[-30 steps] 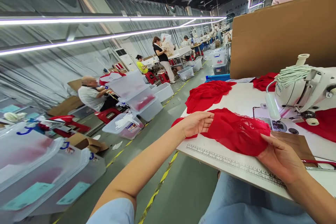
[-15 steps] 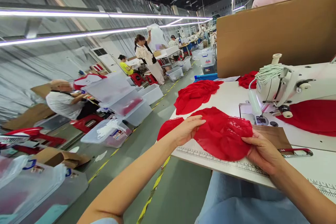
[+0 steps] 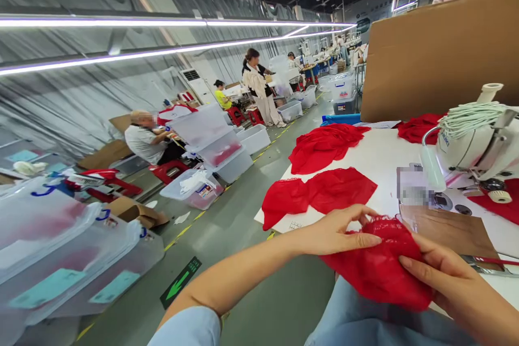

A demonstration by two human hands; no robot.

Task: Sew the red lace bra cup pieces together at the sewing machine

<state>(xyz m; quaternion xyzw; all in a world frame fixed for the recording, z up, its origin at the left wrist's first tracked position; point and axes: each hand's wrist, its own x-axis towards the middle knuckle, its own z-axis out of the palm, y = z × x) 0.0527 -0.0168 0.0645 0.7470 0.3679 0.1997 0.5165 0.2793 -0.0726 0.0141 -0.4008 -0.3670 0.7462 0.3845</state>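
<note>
A red sheer fabric piece with a lace edge (image 3: 383, 273) hangs between my two hands over the table's front edge and my lap. My left hand (image 3: 344, 232) pinches its upper left side by the lace, thumb on top. On the right side, my right hand (image 3: 441, 273) grips the same piece, with its thumb lying over the cloth and its other fingers partly behind it. Just beyond my left hand, more red cloth (image 3: 343, 189) lies flat on the white table (image 3: 387, 154), with a lace-edged red piece (image 3: 286, 203) at its left.
A white sewing machine (image 3: 466, 146) stands at the right, with a brown plate (image 3: 450, 230) before it and a red-handled tool (image 3: 498, 262) nearby. A red cloth pile (image 3: 324, 146) lies farther back. Cardboard (image 3: 438, 65) rises behind. Plastic bins (image 3: 101, 259) line the left floor.
Both hands have drawn the lace-edged piece toward me, off the tabletop, and come closer together. Other red cloth stays on the table. The view has turned left.
</note>
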